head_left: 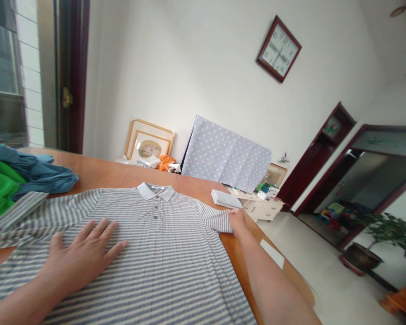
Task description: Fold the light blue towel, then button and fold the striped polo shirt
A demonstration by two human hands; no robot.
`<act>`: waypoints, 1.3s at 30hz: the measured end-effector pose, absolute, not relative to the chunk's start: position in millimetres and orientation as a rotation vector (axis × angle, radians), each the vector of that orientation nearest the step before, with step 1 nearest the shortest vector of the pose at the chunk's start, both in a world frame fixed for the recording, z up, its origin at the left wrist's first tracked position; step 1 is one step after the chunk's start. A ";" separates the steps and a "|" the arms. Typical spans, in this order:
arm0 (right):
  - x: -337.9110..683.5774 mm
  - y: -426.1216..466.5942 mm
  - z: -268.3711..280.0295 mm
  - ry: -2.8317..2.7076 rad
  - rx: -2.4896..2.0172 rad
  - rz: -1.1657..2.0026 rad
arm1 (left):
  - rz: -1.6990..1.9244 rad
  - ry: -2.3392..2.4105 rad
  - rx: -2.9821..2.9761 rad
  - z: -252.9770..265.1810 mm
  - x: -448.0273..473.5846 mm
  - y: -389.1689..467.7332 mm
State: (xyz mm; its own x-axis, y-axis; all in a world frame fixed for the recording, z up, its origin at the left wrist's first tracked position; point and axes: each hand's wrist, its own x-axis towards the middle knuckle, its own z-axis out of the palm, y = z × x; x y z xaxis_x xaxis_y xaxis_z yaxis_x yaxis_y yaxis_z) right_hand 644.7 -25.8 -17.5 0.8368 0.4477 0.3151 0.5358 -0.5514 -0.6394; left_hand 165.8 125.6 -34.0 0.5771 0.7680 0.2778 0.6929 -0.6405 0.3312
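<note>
A grey and white striped polo shirt (176, 257) lies front side up across the wooden table, its pale collar pointing to the far side. My left hand (84, 253) rests flat on the left part of the shirt's chest, fingers spread. At the shirt's right sleeve end, my right hand (237, 221) is closed on the cuff. The sleeve on the left stretches out toward a heap of clothes. The shirt's lower hem is out of view.
Blue and green clothes (37, 174) are heaped at the table's left. A folded white cloth (226, 198) lies near the far right edge of the table (122, 176). Behind stand framed pictures (149, 140), a dotted cloth cover (226, 153) and a white drawer cabinet (264, 210).
</note>
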 end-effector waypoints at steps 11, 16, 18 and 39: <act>550.1 -2.7 35.4 -1.364 -2.296 -0.407 | 0.459 1.300 2.589 -23.1 170.7 119.4; 483.3 -6.6 10.3 -1.773 -2.208 -0.320 | 0.478 1.306 2.575 -26.0 169.7 121.7; 467.3 -12.4 -0.7 -1.959 -2.131 -0.285 | 0.450 1.327 2.602 -25.6 170.1 121.5; 546.9 -66.0 -0.7 -1.260 -2.296 -0.241 | 0.337 1.358 2.640 -31.7 173.8 126.4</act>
State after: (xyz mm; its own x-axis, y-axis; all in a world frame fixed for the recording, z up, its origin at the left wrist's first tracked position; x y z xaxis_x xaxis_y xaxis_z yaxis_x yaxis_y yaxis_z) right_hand 546.9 -66.0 -0.7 0.5545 0.7383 0.3840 0.8278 -0.4422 -0.3452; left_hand 173.8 126.4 -31.7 0.5642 0.8156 0.1287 0.7810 -0.5777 0.2374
